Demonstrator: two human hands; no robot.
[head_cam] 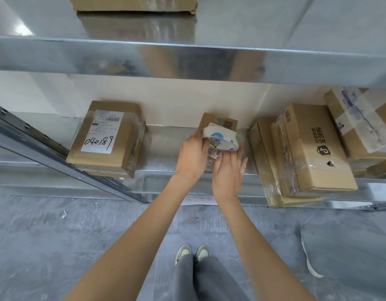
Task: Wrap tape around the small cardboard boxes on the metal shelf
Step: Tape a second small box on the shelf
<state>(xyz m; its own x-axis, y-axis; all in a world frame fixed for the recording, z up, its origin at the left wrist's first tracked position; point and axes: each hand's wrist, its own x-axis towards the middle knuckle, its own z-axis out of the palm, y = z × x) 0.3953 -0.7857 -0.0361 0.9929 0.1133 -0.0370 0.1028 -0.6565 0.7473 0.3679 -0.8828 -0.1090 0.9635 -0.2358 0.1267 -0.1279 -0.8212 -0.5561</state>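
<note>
The small box (220, 124) sat at the middle of the lower metal shelf (166, 153), its far end against the back wall, mostly hidden behind my hands. I held the roll of tape (220, 141) just above its near end, probably so a strip could run down onto the cardboard. My left hand (191, 157) gripped the roll's left side, fingers curled round the rim. My right hand (229, 172) lay flat beneath the roll, fingers (235, 158) straight and slightly spread, seemingly pressing tape down on the box's top; whether a strip was actually stuck there I could not tell. Both forearms reached forward from below and drew close at the wrists, the left wrist bent inward. A labelled box (107, 137) marked 040189 stood well apart to the left, and 2 stacked boxes (305, 153) lay near on the right.
</note>
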